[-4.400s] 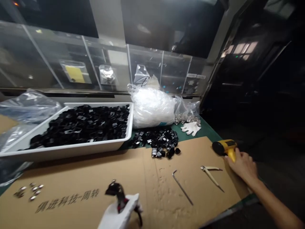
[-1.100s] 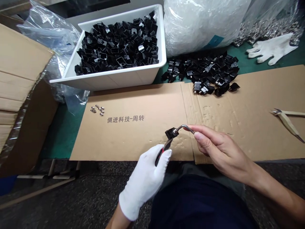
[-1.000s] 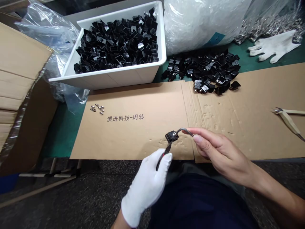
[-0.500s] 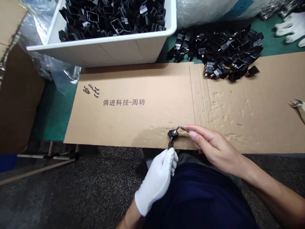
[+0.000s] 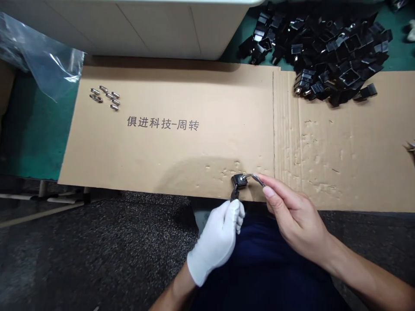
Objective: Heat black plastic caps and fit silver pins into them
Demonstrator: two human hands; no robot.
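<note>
My left hand (image 5: 218,237), in a white glove, is closed around a dark tool (image 5: 235,193) whose tip meets a small black part (image 5: 239,180) near the cardboard's front edge. Bare and pinched, my right hand (image 5: 292,211) grips a bent metal rod (image 5: 256,177). The rod's far end touches the top of the black part. Several small metal pins (image 5: 109,96) lie on the left of the cardboard sheet (image 5: 194,151). A heap of black parts (image 5: 343,56) sits at the back right.
A large white bin (image 5: 145,30) stands behind the cardboard. Clear plastic film (image 5: 55,65) hangs over the green table (image 5: 32,129) at the left. At the right edge is a metal tool tip (image 5: 411,147). Part of a white glove (image 5: 411,32) shows at the top right.
The view has moved closer and lower, so the bin's contents are out of sight. Both hands keep their holds, and the rod's outer end has swung slightly toward me.
</note>
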